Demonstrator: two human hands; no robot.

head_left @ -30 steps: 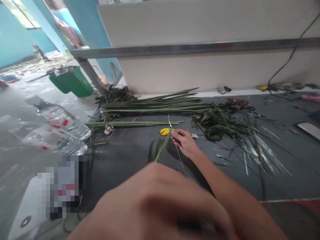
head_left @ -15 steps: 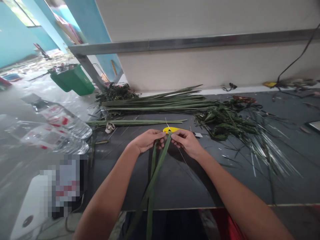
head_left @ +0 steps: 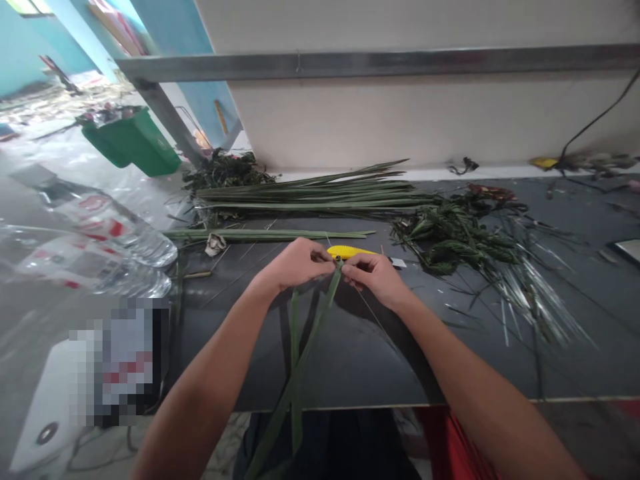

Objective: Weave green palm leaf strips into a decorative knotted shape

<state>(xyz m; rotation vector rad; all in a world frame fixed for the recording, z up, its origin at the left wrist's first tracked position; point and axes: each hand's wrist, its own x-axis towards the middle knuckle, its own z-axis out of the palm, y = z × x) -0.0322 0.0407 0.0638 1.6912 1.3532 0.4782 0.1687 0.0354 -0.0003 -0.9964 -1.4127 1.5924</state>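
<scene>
Both my hands meet over the dark table, pinching the upper end of a long green leaf strip point(head_left: 316, 327). My left hand point(head_left: 299, 264) is closed at the tip, its back turned up. From the other side my right hand point(head_left: 374, 276) pinches the same end between thumb and fingers. The strip's two tails cross and hang past the table's front edge. A thin stiff fibre point(head_left: 371, 311) sticks out below the pinch. Just behind my fingertips lies a yellow utility knife point(head_left: 354, 252), its blade pointing right.
Long leaves point(head_left: 310, 200) lie in a bundle along the wall, with several strips point(head_left: 270, 235) in front. Woven green leaf pieces point(head_left: 450, 237) and clear thin sticks point(head_left: 537, 300) sit right. Two water bottles point(head_left: 107, 217) stand left. A metal rail point(head_left: 350, 65) runs behind the table point(head_left: 380, 380).
My left hand has rolled over, showing more of its back, and its fingers have closed in on the strip's end. My right hand keeps its pinch. The whole view has shifted slightly.
</scene>
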